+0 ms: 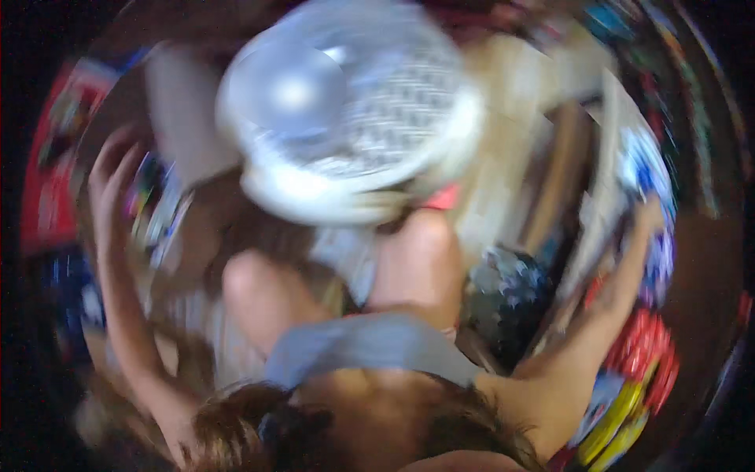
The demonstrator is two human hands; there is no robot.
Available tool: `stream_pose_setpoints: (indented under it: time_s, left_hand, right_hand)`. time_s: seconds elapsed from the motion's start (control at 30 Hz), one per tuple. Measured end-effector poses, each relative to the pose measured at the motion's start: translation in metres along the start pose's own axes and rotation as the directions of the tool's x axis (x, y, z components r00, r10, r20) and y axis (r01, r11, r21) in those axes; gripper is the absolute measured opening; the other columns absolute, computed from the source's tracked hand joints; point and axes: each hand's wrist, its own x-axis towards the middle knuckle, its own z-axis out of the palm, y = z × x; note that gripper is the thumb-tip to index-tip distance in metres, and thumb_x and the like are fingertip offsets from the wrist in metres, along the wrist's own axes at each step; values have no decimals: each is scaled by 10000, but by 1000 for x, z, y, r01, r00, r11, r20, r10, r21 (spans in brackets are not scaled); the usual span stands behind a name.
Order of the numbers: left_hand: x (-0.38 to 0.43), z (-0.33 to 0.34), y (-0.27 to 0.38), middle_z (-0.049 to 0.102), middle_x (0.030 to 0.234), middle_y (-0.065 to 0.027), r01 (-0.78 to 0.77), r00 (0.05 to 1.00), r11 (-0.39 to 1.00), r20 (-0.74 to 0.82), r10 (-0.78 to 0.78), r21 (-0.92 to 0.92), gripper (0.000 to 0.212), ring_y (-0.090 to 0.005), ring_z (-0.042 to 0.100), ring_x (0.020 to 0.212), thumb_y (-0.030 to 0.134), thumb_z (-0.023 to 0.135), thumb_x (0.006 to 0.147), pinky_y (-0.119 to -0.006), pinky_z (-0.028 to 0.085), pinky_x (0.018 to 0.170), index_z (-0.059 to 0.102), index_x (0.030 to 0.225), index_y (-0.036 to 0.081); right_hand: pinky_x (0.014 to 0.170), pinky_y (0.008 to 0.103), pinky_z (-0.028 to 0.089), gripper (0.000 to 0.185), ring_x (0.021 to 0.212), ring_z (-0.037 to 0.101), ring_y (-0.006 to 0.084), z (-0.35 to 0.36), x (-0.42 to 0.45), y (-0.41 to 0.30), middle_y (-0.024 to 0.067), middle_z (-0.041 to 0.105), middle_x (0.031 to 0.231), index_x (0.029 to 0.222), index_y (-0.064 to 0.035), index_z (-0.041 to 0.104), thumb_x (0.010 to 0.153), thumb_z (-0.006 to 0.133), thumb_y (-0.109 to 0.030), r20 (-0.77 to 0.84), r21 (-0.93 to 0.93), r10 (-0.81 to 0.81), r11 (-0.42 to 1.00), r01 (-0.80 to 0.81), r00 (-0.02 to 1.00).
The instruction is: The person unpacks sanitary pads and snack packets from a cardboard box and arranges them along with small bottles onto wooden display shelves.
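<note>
Motion blur softens the whole view. My left hand [118,162] is raised at the left with its fingers apart, and I see nothing in it. Beside it are small colourful items [159,203], too smeared to name. At the far right my right hand [649,215] reaches to blue and white plastic packaging [643,159]; whether the fingers grip it cannot be told. Before my knees stands a round white tub-like container [312,194], with a shiny rounded surface and a patterned, perforated-looking part [407,112]. Neither hand touches it.
A grey panel-like object [189,112] stands left of the white container. Red packets [643,348] and yellow packets [613,422] lie below my right arm. A dark, crinkled bag-like bundle [507,295] sits beside my right leg. Something red [53,159] is at the far left.
</note>
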Motion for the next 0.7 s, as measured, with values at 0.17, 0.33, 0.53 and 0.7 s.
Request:
stream_pose_setpoints:
  time_s: [0.17, 0.33, 0.53, 0.7]
  left_hand:
    - [56, -34, -80, 605, 1039, -73, -299, 945, 935, 193, 263, 189, 432, -163, 562, 968, -41, 509, 719, -295, 443, 867, 528, 1149, -5]
    - [26, -42, -97, 623, 983, -114, -143, 900, 868, 427, -86, 476, 380, -215, 591, 894, -39, 542, 697, -329, 470, 787, 565, 1074, 0]
    - [36, 3, -166, 560, 1118, -178, -420, 558, 658, 749, -357, 625, 636, -310, 532, 1061, 38, 667, 625, -400, 437, 882, 477, 1232, 56]
    - [29, 15, -219, 349, 1352, -130, -538, 556, 611, 790, -259, 580, 1046, -353, 416, 1168, 171, 811, 495, -425, 388, 949, 248, 1377, 145]
  right_hand:
    - [913, 401, 408, 556, 1084, 516, 329, 25, 8, 64, 157, 529, 1212, 1223, -36, 496, 747, 674, -263, -500, -2, -367, 906, 423, 784]
    - [874, 415, 431, 401, 1078, 529, 327, -140, -113, -141, 173, 531, 1214, 1102, -46, 582, 805, 619, -313, -688, 19, -490, 726, 687, 536]
    - [951, 484, 344, 276, 1091, 522, 342, -226, -258, -258, 184, 536, 1199, 1032, -41, 591, 808, 637, -196, -782, -172, -622, 269, 948, 35]
    - [996, 520, 281, 247, 1152, 480, 349, -220, -320, -317, 181, 506, 1240, 1055, -94, 597, 813, 623, -136, -760, -97, -644, -24, 995, -90]
